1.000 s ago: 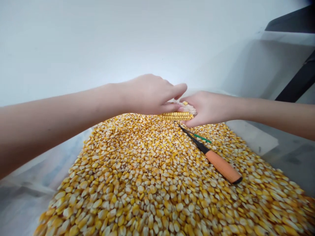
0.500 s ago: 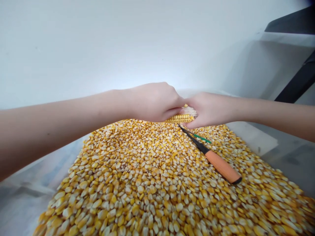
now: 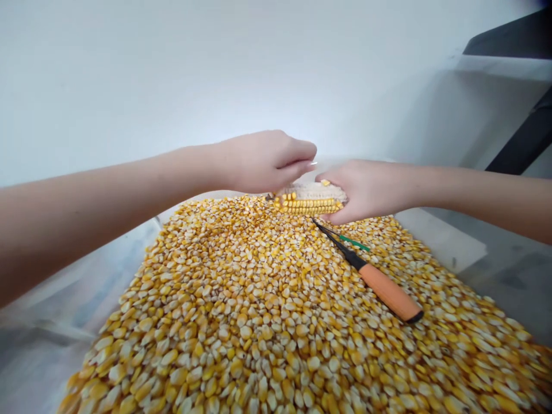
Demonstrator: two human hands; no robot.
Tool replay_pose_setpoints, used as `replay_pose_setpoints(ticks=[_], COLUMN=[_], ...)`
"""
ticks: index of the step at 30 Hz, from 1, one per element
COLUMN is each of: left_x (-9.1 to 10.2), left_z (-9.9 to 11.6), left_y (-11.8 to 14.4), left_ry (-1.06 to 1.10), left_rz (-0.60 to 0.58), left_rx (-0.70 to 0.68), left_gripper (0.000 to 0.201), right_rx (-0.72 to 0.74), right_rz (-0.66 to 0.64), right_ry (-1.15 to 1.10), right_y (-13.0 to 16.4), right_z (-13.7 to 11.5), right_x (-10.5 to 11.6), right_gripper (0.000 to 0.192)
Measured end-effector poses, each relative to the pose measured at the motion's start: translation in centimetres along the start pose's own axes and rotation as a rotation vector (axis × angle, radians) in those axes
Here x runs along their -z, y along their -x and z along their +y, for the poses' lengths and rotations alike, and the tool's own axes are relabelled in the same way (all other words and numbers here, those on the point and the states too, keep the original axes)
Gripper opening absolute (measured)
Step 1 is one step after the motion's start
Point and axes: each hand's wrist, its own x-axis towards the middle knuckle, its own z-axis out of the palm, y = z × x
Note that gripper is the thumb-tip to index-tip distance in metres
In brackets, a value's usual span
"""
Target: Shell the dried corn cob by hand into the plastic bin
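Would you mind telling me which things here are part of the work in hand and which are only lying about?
In hand:
- corn cob, partly stripped, gripped by the right hand
- left hand, curled above the cob's free end
- loose kernels, heaped below

Lying about:
- orange-handled tool, resting on the kernels
- green-tipped pick beside it
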Motion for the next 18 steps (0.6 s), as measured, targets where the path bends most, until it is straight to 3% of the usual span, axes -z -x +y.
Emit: replay_pose_setpoints(ticks=[3, 8, 12, 18], left_x=[-0.17, -0.58, -0.59, -0.62], left_z=[-0.55, -0.80, -0.72, -0.73], left_y=[0.15, 0.48, 0.72, 0.64], left_ry=[-0.040, -0.045, 0.072, 0.320], left_rz=[-0.037, -0.229, -0.341, -0.410], left_rx=[0.023, 0.088, 0.125, 0.120], left_gripper=[0.041, 0.053, 0.055, 0.053], right_rx=[-0.027, -0.058, -0.062, -0.051], right_rz=[-0.098, -0.129, -0.123, -0.067], right_ry=[-0.021, -0.033, -0.084, -0.069], right_y=[-0.04, -0.15, -0.16, -0.19], right_z=[0.47, 0.55, 0.45, 0.37], right_x=[-0.06, -0.06, 0.16, 0.35], right_gripper=[0.021, 0.021, 0.025, 0.026])
